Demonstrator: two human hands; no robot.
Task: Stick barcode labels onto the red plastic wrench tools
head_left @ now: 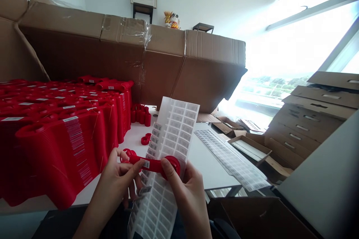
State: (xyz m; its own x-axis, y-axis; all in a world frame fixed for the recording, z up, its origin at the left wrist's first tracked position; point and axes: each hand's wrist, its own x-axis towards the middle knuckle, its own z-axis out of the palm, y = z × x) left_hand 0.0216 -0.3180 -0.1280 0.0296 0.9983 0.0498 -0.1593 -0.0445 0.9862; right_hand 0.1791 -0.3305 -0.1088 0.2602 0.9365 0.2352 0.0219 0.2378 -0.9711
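Observation:
A flat red plastic piece with rounded ends (155, 165) lies across my hands, a small barcode label (145, 163) on its middle. My left hand (123, 177) grips its left part, with the thumb at the label's edge. My right hand (186, 190) pinches the round right end under its thumb. That same hand also holds a long sheet of barcode stickers (179, 130) behind the red piece. Several stickers stick out along the sheet's left edge. The fingers of my right hand behind the sheet are partly hidden.
Tall stacks of labelled red pieces (61, 149) fill the table's left side. Small red pieces (145, 140) lie on the white table (200, 168). More sticker sheets (230, 157) lie at its right edge. A large cardboard box (165, 67) leans behind; flat cartons (303, 127) stand right.

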